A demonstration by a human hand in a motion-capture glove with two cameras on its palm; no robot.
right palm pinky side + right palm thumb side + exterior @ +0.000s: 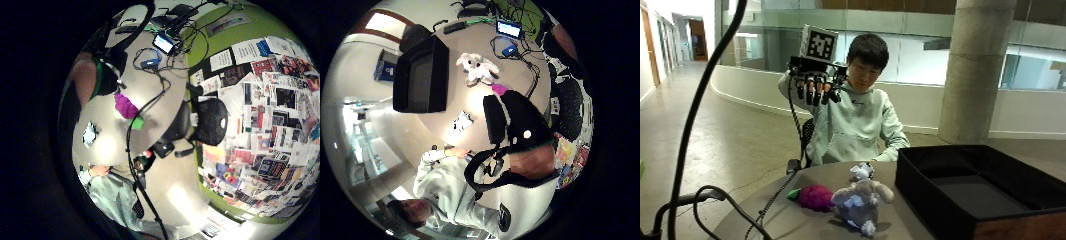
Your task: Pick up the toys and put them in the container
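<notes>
My gloved right hand (816, 86) is raised at head height, well above the table (773, 220). Its fingers hang down relaxed and hold nothing. On the table lie a magenta plush toy with a green end (814, 196) (125, 106) (499, 89), a grey-white plush bunny (859, 202) (477, 67) beside it, and a small white-and-blue toy (861, 171) (90, 134) (462, 122) nearer the person. The black box container (926, 200) (420, 75) stands open on the table, to the right of the toys in the outside view. Nothing shows inside it.
A black cable (783, 187) runs from the glove down across the table past the magenta toy. A lit small screen (509, 28) and a blue device (509, 50) lie at the table's far side. A black chair (210, 120) stands beside the table.
</notes>
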